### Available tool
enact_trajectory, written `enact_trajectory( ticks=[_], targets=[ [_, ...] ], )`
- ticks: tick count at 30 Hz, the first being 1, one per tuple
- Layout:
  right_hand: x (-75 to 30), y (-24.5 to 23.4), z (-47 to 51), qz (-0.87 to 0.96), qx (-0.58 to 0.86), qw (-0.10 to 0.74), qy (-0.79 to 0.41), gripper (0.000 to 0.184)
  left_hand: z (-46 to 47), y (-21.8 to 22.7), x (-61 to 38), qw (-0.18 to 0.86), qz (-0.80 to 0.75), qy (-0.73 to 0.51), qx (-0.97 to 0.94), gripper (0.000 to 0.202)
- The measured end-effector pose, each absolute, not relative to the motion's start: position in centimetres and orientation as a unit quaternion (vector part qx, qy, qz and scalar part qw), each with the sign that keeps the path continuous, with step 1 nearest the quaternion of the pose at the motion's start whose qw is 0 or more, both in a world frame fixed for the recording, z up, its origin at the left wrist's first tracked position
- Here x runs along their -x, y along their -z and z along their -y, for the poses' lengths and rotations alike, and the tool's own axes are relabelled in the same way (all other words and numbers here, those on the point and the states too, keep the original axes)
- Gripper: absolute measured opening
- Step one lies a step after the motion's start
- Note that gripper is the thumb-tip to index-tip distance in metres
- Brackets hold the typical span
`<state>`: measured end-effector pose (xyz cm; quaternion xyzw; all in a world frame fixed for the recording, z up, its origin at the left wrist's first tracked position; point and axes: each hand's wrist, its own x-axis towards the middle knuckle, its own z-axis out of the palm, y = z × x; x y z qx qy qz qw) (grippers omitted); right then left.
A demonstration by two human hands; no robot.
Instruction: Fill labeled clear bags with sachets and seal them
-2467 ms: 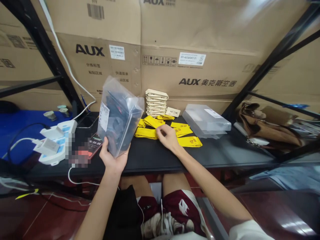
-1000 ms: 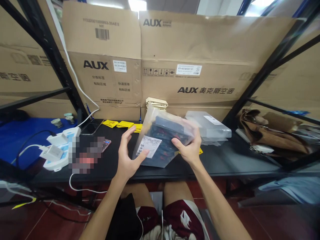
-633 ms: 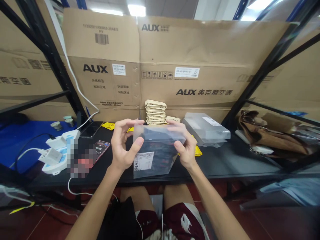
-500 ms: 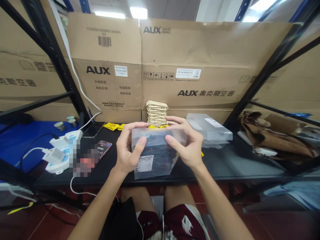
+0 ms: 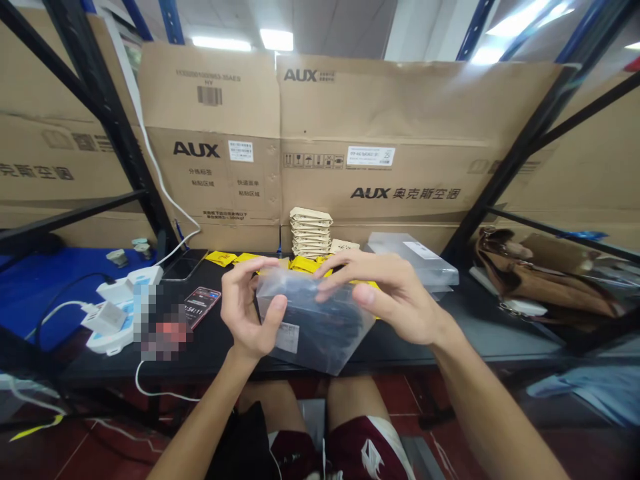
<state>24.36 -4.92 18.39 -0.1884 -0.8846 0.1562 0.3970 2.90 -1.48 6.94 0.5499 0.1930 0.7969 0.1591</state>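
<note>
Holding on to a clear plastic pack (image 5: pixel 320 340), the two hands keep it up just over the front edge of a black table (image 5: pixel 485 330). Dark things fill the pack, but they are too dark to tell what they are. A small white label (image 5: pixel 287 337) sits on the side that faces the camera. The pack is between the left hand (image 5: pixel 249 308) and the right hand (image 5: pixel 395 297). Its long side runs from left to right and tips down a bit toward the right, and one low corner points down. The left hand is curled at the top left corner, with the thumb pressed on the front. The right hand is spread wider, with long fingers lying over the top and the thumb pressed on it. The left hand is a little nearer the label. Behind the pack are yellow packets (image 5: pixel 305 265) and a stack of tan packets (image 5: pixel 310 232). A flat clear case (image 5: pixel 413 257) lies to the right, and a phone (image 5: pixel 201 307) lies to the left
</note>
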Motion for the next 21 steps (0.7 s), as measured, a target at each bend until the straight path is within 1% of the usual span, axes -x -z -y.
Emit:
enact_trajectory(
  ticks=[3, 6, 9, 11, 14, 17, 19, 21],
  targets=[
    [-24.0, -18.7, 5.6, 0.902, 0.223, 0.366, -0.039, 0.033, 1.3, -6.9, -2.7, 0.12, -0.207, -0.789, -0.566, 0.04],
    [-23.7, -18.6, 6.3, 0.915, 0.245, 0.321, 0.009, 0.036, 1.1, -7.3, -2.4, 0.058, -0.185, -0.774, -0.602, 0.03],
    [-23.7, -18.5, 6.1, 0.912, 0.285, 0.294, -0.013, 0.049, 1.1, -7.9, -2.3, 0.01, -0.155, -0.77, -0.619, 0.024],
    [-24.0, -18.7, 5.5, 0.906, 0.313, 0.283, -0.041, 0.054, 1.4, -8.1, -2.5, -0.012, -0.154, -0.769, -0.62, 0.021],
    [-24.2, -19.1, 4.6, 0.901, 0.331, 0.272, -0.072, 0.052, 1.9, -8.2, -2.9, -0.026, -0.157, -0.76, -0.63, 0.024],
    [-24.1, -19.3, 4.1, 0.903, 0.331, 0.265, -0.071, 0.049, 2.3, -8.1, -3.0, -0.027, -0.161, -0.748, -0.643, 0.029],
    [-24.0, -19.3, 4.0, 0.903, 0.32, 0.277, -0.071, 0.044, 2.2, -8.1, -2.8, -0.035, -0.177, -0.738, -0.651, 0.03],
    [-24.2, -19.1, 3.8, 0.899, 0.299, 0.309, -0.079, 0.038, 2.2, -8.3, -2.4, -0.039, -0.212, -0.715, -0.665, 0.026]
  ],
)
